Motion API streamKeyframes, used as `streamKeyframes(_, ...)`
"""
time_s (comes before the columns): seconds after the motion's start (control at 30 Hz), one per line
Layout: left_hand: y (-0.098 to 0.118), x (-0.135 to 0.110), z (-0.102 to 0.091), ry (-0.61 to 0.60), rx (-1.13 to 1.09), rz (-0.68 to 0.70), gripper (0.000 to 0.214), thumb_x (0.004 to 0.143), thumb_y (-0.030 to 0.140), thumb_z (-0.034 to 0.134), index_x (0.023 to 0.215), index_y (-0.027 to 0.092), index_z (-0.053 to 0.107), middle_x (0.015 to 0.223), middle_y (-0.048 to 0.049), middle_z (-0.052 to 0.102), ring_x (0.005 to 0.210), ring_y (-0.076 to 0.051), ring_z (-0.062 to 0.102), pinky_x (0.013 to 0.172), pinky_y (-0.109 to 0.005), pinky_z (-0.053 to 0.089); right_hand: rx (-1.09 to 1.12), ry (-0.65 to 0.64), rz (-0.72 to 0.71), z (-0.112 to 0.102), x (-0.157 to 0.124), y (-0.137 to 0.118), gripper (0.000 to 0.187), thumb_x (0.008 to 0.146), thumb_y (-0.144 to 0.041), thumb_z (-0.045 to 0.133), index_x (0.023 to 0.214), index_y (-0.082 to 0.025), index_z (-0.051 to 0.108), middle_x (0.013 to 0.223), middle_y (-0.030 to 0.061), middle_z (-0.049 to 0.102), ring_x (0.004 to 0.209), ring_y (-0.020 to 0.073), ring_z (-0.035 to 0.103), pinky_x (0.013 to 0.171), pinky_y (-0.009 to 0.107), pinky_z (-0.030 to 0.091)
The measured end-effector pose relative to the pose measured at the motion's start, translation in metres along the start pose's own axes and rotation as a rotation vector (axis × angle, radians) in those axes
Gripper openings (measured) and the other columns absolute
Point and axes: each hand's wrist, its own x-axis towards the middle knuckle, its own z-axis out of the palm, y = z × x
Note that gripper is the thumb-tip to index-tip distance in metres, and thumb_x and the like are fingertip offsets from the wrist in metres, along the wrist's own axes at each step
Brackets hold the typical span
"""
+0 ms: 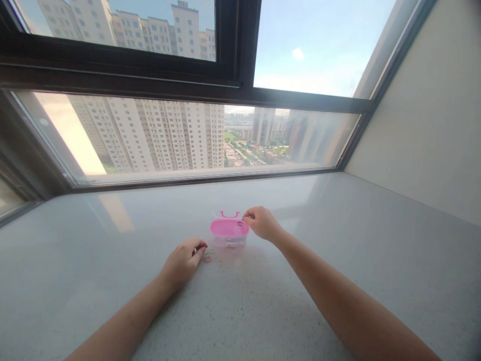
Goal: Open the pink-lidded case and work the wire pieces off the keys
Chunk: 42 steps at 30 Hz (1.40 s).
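A small clear box [230,241] with a pink oval lid [225,228] sits on the pale speckled surface. Behind it lies a loose pink handle [230,215]. On the right part of the lid is a small dark ring [239,224]. My right hand [261,223] is at the lid's right end, thumb and fingers pinched together close to the ring; what they hold, if anything, is too small to make out. My left hand [188,256] rests on the surface left of the box, its fingertips pinched. Just beside those fingertips are small, thin, faint loops [208,258], too blurred to name.
The speckled sill [240,311] stretches to a dark window frame [180,183] at the back. A white wall [424,140] bounds it on the right. Tall buildings [161,135] stand outside the glass.
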Motion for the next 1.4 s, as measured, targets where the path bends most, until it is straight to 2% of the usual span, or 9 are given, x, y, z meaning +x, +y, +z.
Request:
streamKeyframes(0.13,0.001,0.001,-0.001,-0.007,0.004,0.024,0.023,0.083,0.024,0.045,0.088,0.018,0.067,0.080,-0.0048,0.066,0.074,-0.019,0.058,0.068,-0.027,0.040,0.018,0.026,-0.031,0.000,-0.008,-0.007,0.021,0.076,-0.021,0.052,0.068,-0.015,0.070,0.049,-0.0016,0.052,0.047,0.0097,0.042,0.048,0.022,0.026)
streamKeyframes(0.27,0.002,0.000,-0.001,-0.012,0.008,0.047,0.022,0.082,0.022,0.047,0.085,0.019,0.068,0.081,-0.0043,0.065,0.075,-0.018,0.059,0.069,-0.027,0.040,0.048,0.043,-0.092,0.010,-0.032,-0.021,0.021,0.080,-0.024,0.050,0.076,-0.016,0.069,0.053,-0.0020,0.054,0.049,0.0093,0.043,0.050,0.021,0.028)
streamKeyframes(0.33,0.002,0.000,0.000,-0.006,0.012,0.050,0.021,0.082,0.022,0.046,0.083,0.019,0.067,0.080,-0.0039,0.064,0.074,-0.018,0.058,0.069,-0.027,0.041,0.035,-0.063,-0.200,0.020,-0.047,-0.027,0.017,0.078,-0.023,0.053,0.079,-0.017,0.069,0.054,-0.0018,0.057,0.048,0.0095,0.044,0.051,0.021,0.029)
streamKeyframes(0.43,0.002,-0.002,0.001,0.005,0.018,0.052,0.020,0.082,0.023,0.045,0.083,0.019,0.065,0.076,-0.0029,0.063,0.071,-0.018,0.057,0.067,-0.028,0.041,-0.023,-0.215,-0.258,0.036,-0.065,-0.031,0.024,0.076,-0.024,0.056,0.096,-0.020,0.069,0.063,0.0008,0.065,0.053,0.0125,0.052,0.054,0.023,0.032)
streamKeyframes(0.57,0.003,-0.002,0.002,0.015,0.015,0.060,0.018,0.081,0.022,0.047,0.080,0.019,0.064,0.075,-0.0025,0.060,0.068,-0.017,0.056,0.064,-0.027,0.041,-0.141,-0.308,-0.303,0.050,-0.073,-0.029,0.032,0.079,-0.024,0.054,0.109,-0.024,0.065,0.080,0.0056,0.071,0.068,0.0185,0.061,0.060,0.026,0.036)
streamKeyframes(0.67,0.005,-0.003,0.001,0.041,0.011,0.062,0.019,0.082,0.023,0.045,0.080,0.018,0.064,0.075,-0.0024,0.058,0.066,-0.017,0.054,0.063,-0.027,0.040,-0.170,-0.301,-0.333,0.056,-0.072,-0.026,0.025,0.082,-0.024,0.051,0.100,-0.025,0.068,0.084,0.0055,0.071,0.071,0.0178,0.062,0.061,0.025,0.036)
streamKeyframes(0.83,0.009,-0.006,0.001,0.006,0.010,0.091,0.012,0.077,0.023,0.053,0.078,0.019,0.065,0.074,-0.0010,0.055,0.062,-0.015,0.051,0.061,-0.026,0.039,-0.180,-0.281,-0.391,0.064,-0.072,-0.022,0.019,0.083,-0.021,0.050,0.075,-0.020,0.067,0.073,0.0040,0.069,0.063,0.0151,0.059,0.055,0.024,0.030)
streamKeyframes(1.17,0.012,-0.007,0.002,-0.026,0.027,0.093,0.014,0.076,0.014,0.046,0.072,0.019,0.059,0.075,-0.0018,0.056,0.066,-0.017,0.054,0.063,-0.027,0.039,-0.135,-0.281,-0.271,0.061,-0.075,-0.026,0.018,0.083,-0.022,0.048,0.094,-0.019,0.061,0.079,0.0057,0.069,0.064,0.0167,0.059,0.054,0.025,0.029)
streamKeyframes(1.4,0.008,-0.006,0.003,0.003,0.029,0.085,0.015,0.076,0.013,0.044,0.071,0.019,0.056,0.075,-0.0022,0.056,0.066,-0.018,0.054,0.064,-0.029,0.040,0.326,-0.378,-0.176,0.052,-0.064,-0.013,0.009,0.079,-0.012,0.049,0.083,-0.019,0.055,0.063,-0.0034,0.053,0.060,0.0114,0.050,0.058,0.020,0.035)
